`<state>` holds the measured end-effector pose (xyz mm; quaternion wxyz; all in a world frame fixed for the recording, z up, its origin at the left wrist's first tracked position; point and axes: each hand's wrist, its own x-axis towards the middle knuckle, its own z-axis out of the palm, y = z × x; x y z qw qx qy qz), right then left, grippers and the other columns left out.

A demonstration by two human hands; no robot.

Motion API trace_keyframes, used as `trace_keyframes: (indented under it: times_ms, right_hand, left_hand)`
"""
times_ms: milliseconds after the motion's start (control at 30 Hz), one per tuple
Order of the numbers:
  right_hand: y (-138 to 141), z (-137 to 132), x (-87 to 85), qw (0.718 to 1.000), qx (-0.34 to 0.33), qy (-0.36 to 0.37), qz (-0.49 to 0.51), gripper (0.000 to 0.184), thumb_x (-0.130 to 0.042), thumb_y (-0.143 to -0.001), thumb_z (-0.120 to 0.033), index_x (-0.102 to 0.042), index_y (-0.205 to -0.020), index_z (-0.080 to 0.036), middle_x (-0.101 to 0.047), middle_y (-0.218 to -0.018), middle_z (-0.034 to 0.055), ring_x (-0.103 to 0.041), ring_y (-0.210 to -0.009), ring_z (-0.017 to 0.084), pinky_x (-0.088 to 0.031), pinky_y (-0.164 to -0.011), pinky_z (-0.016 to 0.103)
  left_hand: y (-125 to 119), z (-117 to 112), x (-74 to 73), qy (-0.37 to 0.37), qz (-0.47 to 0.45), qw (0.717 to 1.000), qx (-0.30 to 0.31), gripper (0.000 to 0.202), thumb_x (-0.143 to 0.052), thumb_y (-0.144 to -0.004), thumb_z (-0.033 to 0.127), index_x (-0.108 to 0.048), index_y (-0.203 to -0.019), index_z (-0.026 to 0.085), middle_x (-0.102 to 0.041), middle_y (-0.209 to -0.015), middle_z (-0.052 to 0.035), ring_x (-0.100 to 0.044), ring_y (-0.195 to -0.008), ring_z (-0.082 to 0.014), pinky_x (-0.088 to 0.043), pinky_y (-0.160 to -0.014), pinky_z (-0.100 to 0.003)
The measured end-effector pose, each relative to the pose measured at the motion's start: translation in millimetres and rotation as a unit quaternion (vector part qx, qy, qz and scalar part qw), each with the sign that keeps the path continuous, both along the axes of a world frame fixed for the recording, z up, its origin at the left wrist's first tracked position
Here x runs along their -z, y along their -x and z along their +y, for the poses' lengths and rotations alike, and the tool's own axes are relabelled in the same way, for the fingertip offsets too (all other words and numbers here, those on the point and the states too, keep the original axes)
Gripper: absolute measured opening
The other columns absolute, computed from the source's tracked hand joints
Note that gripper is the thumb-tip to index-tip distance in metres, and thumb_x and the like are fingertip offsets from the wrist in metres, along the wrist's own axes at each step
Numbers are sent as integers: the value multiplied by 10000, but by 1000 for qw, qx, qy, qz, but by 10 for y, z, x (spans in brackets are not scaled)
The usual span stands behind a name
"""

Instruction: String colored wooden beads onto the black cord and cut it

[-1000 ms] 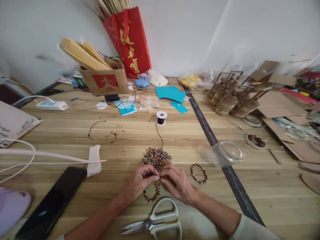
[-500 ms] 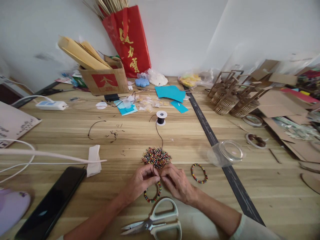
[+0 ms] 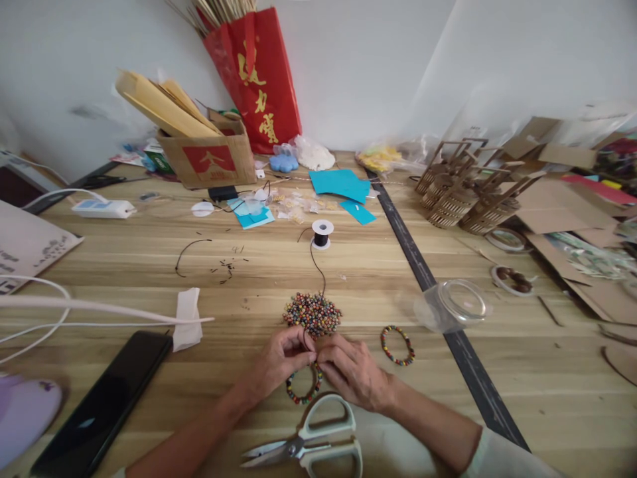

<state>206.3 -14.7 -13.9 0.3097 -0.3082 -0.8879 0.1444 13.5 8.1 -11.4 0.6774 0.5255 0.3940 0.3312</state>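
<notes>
Thumb and fingers of my left hand (image 3: 286,355) are closed in a pinch on a thin black cord (image 3: 304,337), which curves up in a small loop. My right hand (image 3: 355,372) meets it fingertip to fingertip, also pinching at the cord; the exact spot is mostly hidden by the fingers. Just below the fingertips is a multicoloured bead bracelet (image 3: 304,400), its top partly covered by my left hand. Beyond the hands lies a heap of small coloured beads (image 3: 312,312). Cord runs to the heap from a white spool (image 3: 322,228). Another bead bracelet (image 3: 398,345) lies to the right.
White-handled scissors (image 3: 311,441) lie near my body, blades pointing left. A black phone (image 3: 102,405) and a folded tissue (image 3: 187,320) are at left. A clear plastic container (image 3: 455,305) sits at right. Farther back are blue papers (image 3: 341,184), a cardboard box (image 3: 206,159) and woven baskets (image 3: 455,202).
My right fingers have shifted very slightly left and my fingertips have drawn a little closer together. The bracelets, beads and scissors stay where they were.
</notes>
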Motion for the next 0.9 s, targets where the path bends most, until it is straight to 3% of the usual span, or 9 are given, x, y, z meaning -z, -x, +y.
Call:
trace_keyframes:
  times_ms: [167, 400, 900]
  right_hand:
    - [-7, 12, -16, 999, -11, 22, 25, 123, -396, -987, -178, -512, -947, -183, -638, -888, 59, -596, -790, 139, -387, -597, 229]
    - [-5, 55, -90, 987, -17, 123, 103, 78, -455, -943, -174, -530, -927, -184, -590, -836, 60, -560, -733, 144, -439, -612, 244]
    - [3, 80, -18, 983, -4, 142, 118, 80, -472, -940, -163, -539, -903, -186, -575, -823, 50, -550, -743, 144, -437, -638, 238]
  left_hand:
    - [5, 11, 16, -2, -6, 1000, -2, 287, -788, -648, 316, -567, -663, 133, -575, -657, 11, -524, -647, -116, -418, -642, -225]
    - [-11, 3, 7, -14, -20, 1000, -9, 268, -784, -648, 272, -553, -659, 136, -581, -675, 6, -531, -658, -109, -426, -654, -220]
    - [-28, -32, 74, -101, -19, 994, -34, 116, -656, -693, 99, -551, -691, 149, -589, -719, -1, -577, -708, -113, -471, -688, -201]
